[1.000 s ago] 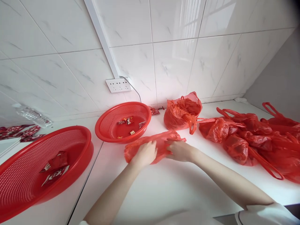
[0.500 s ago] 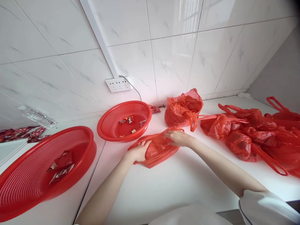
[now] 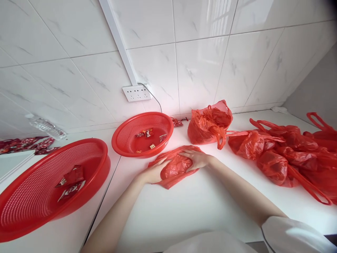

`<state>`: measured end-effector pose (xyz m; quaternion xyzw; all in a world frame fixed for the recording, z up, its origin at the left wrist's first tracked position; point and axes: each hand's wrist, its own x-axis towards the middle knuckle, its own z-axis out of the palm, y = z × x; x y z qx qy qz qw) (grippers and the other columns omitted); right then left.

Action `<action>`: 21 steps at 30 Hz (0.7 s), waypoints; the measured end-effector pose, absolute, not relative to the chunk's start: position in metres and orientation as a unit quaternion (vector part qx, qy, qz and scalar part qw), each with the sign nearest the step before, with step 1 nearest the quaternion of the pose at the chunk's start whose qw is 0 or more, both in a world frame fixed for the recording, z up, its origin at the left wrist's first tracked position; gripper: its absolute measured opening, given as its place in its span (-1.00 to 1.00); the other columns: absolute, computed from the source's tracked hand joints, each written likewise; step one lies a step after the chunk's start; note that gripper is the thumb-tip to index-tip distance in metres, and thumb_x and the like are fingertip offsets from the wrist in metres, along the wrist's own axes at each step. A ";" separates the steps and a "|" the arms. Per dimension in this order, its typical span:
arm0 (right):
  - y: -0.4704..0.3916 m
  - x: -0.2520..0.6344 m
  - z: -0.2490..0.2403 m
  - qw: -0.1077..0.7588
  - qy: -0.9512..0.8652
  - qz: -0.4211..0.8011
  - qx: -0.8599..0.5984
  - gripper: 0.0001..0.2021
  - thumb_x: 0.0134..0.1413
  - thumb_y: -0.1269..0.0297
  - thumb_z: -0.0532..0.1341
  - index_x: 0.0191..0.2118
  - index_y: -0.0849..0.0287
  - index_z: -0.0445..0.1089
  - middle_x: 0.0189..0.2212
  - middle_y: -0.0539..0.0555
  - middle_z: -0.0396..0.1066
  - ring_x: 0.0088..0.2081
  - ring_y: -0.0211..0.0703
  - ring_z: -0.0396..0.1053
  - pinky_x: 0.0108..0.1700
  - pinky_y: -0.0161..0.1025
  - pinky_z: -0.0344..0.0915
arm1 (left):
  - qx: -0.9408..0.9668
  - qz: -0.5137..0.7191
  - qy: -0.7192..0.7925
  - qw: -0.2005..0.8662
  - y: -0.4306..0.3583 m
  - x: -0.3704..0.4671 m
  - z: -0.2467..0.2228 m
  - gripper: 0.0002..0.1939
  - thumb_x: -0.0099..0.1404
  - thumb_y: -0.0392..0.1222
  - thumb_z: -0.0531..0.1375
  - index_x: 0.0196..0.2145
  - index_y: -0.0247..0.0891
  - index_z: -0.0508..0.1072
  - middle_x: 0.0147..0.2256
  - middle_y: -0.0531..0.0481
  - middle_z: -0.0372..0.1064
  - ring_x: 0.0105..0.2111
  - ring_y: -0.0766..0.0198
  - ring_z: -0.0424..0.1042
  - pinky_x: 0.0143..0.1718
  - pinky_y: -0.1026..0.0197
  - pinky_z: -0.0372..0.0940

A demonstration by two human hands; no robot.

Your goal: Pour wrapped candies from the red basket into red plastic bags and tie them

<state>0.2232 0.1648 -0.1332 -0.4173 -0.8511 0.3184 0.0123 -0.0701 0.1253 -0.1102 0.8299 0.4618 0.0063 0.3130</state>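
Observation:
A red plastic bag (image 3: 177,167) lies on the white table in front of me, bulging in the middle. My left hand (image 3: 155,172) rests on its left side, fingers stretched out over the plastic. On the opposite side my right hand (image 3: 195,159) lies with fingers spread across the bag. Both hands press on the bag without gripping it. What the bag holds is hidden by the plastic. Just behind it stands a red mesh basket (image 3: 126,135) with a few small wrapped packets (image 3: 149,132) in it.
A larger red basket (image 3: 23,188) with packets stands at the left. Behind on the right is an open bag stuffed with red plastic (image 3: 202,128). Several tied red bags (image 3: 272,165) are heaped at the far right. A plastic bottle (image 3: 50,129) lies by the wall socket strip's (image 3: 137,93) left.
My right hand has come off the bag's far edge and spread out flat on its right side. The bag looks flatter and pressed around its contents. The view has shifted slightly.

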 end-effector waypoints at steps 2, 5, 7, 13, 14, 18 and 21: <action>0.162 0.223 -0.134 0.012 -0.844 0.331 -0.422 0.04 -0.20 -0.14 0.34 0.37 -0.26 -0.23 0.41 0.00 -0.29 0.37 0.23 -0.18 0.29 0.17 -0.07 | 0.838 0.069 0.443 0.311 0.123 -0.073 -0.114 -0.01 -0.03 0.03 0.37 0.32 -0.03 0.07 0.35 -0.08 -0.08 0.32 -0.11 -0.04 0.24 -0.04 0.06; 0.157 0.221 -0.132 0.015 -0.839 0.343 -0.422 0.06 -0.23 -0.14 0.35 0.37 -0.27 -0.22 0.41 -0.03 -0.30 0.35 0.26 -0.15 0.29 0.15 -0.05 | 0.828 0.139 0.435 0.325 0.123 -0.075 -0.117 -0.02 -0.12 0.04 0.43 0.25 -0.08 0.22 0.28 -0.12 0.10 0.27 -0.11 0.07 0.26 -0.05 0.04; 0.155 0.220 -0.132 0.020 -0.840 0.343 -0.421 0.06 -0.23 -0.16 0.35 0.37 -0.27 -0.22 0.41 -0.04 -0.31 0.36 0.24 -0.17 0.30 0.13 -0.08 | 0.795 0.181 0.440 0.378 0.123 -0.075 -0.114 -0.11 -0.12 0.06 0.44 0.18 -0.10 0.32 0.24 -0.14 0.17 0.26 -0.12 0.09 0.26 -0.08 0.02; 0.158 0.219 -0.134 0.026 -0.858 0.317 -0.403 0.04 -0.22 -0.17 0.34 0.37 -0.18 -0.16 0.41 0.00 -0.33 0.40 0.14 -0.41 0.35 0.12 -0.31 | 0.394 0.411 0.478 0.669 0.125 -0.065 -0.085 -0.15 0.17 0.45 -0.01 0.10 -0.34 0.28 -0.06 -0.35 0.45 -0.19 0.04 0.52 -0.02 -0.06 0.34; 0.158 0.219 -0.134 0.026 -0.860 0.315 -0.402 0.04 -0.22 -0.17 0.34 0.37 -0.17 -0.15 0.41 0.02 -0.33 0.40 0.14 -0.41 0.35 0.12 -0.31 | 0.320 0.434 0.505 0.675 0.126 -0.063 -0.079 -0.15 0.18 0.47 -0.06 0.03 -0.39 0.32 -0.18 -0.34 0.50 -0.31 0.09 0.53 -0.13 0.01 0.41; 0.156 0.220 -0.134 0.039 -0.864 0.313 -0.392 0.03 -0.23 -0.16 0.36 0.37 -0.14 -0.10 0.41 0.06 -0.31 0.40 0.14 -0.39 0.35 0.11 -0.27 | 0.169 0.508 0.520 0.665 0.130 -0.056 -0.071 -0.51 0.29 0.18 0.08 -0.20 -0.38 0.41 -0.30 -0.27 0.52 -0.36 0.21 0.54 -0.27 0.24 0.45; 0.153 0.223 -0.133 0.074 -0.863 0.313 -0.388 -0.01 -0.27 -0.15 0.39 0.33 -0.10 0.03 0.40 0.12 -0.23 0.39 0.16 -0.29 0.33 0.13 -0.21 | 0.175 0.577 0.481 0.637 0.125 -0.050 -0.078 -0.89 0.20 -0.24 0.17 -0.33 -0.33 0.42 -0.29 -0.18 0.52 -0.23 0.20 0.54 -0.14 0.21 0.44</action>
